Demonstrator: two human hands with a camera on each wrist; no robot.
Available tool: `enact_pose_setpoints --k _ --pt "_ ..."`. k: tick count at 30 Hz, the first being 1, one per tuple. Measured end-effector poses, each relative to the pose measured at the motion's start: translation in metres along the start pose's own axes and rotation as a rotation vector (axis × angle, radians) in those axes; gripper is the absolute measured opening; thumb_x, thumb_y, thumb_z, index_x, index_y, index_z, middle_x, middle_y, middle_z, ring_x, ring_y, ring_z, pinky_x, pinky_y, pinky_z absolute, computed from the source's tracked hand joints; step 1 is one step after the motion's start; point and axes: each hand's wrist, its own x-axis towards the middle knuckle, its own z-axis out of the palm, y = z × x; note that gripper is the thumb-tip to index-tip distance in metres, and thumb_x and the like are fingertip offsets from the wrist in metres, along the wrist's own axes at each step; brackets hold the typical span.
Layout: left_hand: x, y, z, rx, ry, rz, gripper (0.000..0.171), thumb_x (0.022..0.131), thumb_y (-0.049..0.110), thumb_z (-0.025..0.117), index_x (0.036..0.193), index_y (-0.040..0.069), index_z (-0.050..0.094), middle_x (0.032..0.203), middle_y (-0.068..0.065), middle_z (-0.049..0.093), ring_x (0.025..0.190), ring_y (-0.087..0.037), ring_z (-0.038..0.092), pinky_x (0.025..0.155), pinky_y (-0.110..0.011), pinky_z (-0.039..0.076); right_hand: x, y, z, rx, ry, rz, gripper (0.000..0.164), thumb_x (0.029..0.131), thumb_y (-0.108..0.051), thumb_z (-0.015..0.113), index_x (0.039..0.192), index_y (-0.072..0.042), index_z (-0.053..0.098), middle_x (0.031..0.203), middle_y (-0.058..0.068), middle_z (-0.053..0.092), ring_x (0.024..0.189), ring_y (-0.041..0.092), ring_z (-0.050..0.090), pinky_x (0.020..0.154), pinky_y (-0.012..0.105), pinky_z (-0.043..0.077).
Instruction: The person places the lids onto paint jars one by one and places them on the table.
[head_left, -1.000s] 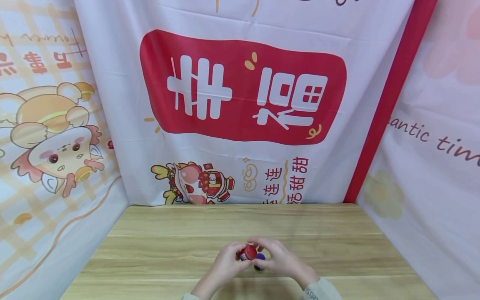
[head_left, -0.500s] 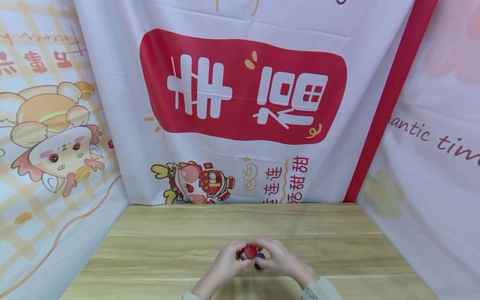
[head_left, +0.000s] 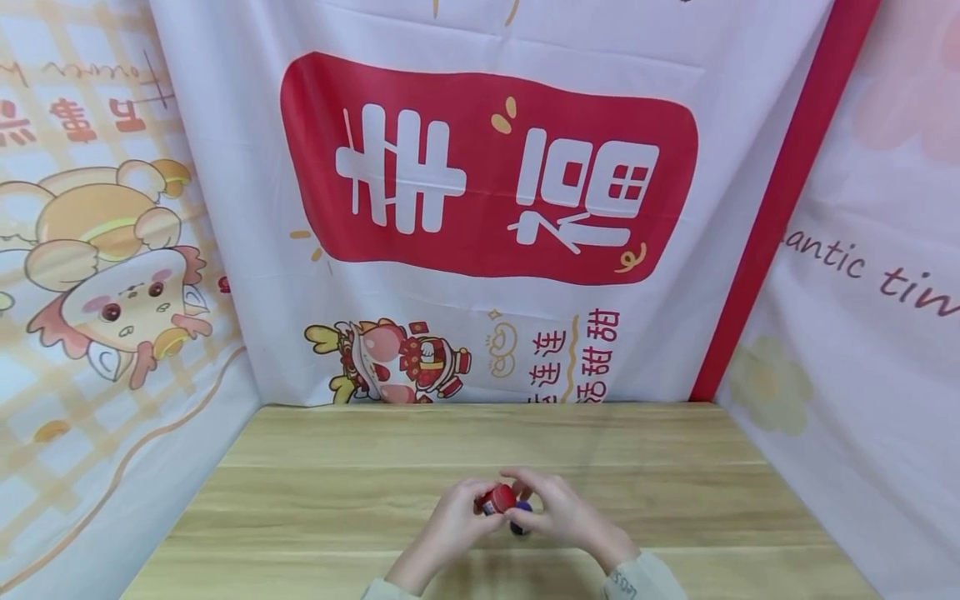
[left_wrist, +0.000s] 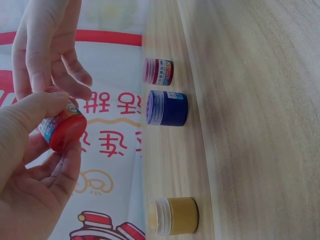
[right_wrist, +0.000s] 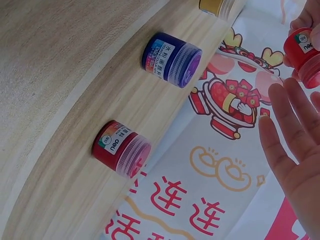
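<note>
My left hand [head_left: 457,517] grips a small red paint jar [head_left: 500,499] above the table, thumb on one side and fingers curled round the other. In the left wrist view the jar [left_wrist: 67,125] is tilted, its red base towards that camera. My right hand [head_left: 558,508] is at the lid end, its fingers spread and fairly straight in the right wrist view; whether a fingertip touches the lid is hard to tell. Below the hands a dark blue paint jar with a purple lid [left_wrist: 174,109] stands upright on the table.
A crimson paint jar [right_wrist: 112,145] stands beside the blue one, and a yellow jar [left_wrist: 182,216] farther along the wooden table [head_left: 337,483]. Printed cloth [head_left: 480,300] hangs behind the table and along both sides.
The head view has shifted slightly. My right hand's fingers have spread a little away from the red jar's lid; the left hand keeps its grip on the jar.
</note>
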Motion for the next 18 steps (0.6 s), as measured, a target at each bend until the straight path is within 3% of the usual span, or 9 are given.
enact_pose_setpoints --k 4,8,13,18 --pt "0.0013 -0.0009 0.0007 0.002 -0.001 0.001 0.022 0.067 0.023 0.066 0.088 0.016 0.061 0.082 0.007 0.052 0.07 -0.006 0.047 0.058 -0.02 0.042 -0.0008 0.001 -0.0017 -0.018 -0.009 0.006 0.047 0.075 -0.027 0.059 0.116 -0.009 0.044 0.092 -0.003 0.056 0.076 0.007 0.052 0.063 0.018 0.042" --pt "0.0008 -0.002 0.0006 -0.016 0.0 -0.001 0.023 0.066 0.019 0.067 0.088 0.013 0.061 0.083 0.007 0.052 0.07 -0.007 0.047 0.058 -0.02 0.042 0.0001 0.0015 -0.0014 -0.02 -0.005 -0.052 0.044 0.075 -0.021 0.06 0.114 -0.008 0.046 0.104 0.0 0.054 0.079 0.008 0.052 0.066 0.02 0.043" --pt "0.0001 -0.0019 0.0004 -0.027 -0.005 -0.012 0.025 0.066 0.017 0.067 0.09 0.012 0.061 0.08 0.007 0.051 0.068 -0.008 0.047 0.057 -0.019 0.042 0.0012 0.0018 -0.0006 -0.018 0.005 -0.099 0.042 0.073 -0.015 0.06 0.113 -0.013 0.047 0.104 -0.001 0.053 0.08 0.005 0.051 0.067 0.021 0.043" --pt "0.0 -0.0014 0.0002 -0.03 -0.011 -0.01 0.025 0.067 0.018 0.066 0.091 0.014 0.061 0.079 0.008 0.05 0.068 -0.008 0.047 0.056 -0.019 0.041 0.0011 0.0018 -0.0005 -0.007 -0.005 -0.082 0.038 0.074 -0.014 0.06 0.111 -0.015 0.049 0.102 -0.005 0.054 0.08 0.004 0.05 0.067 0.019 0.043"
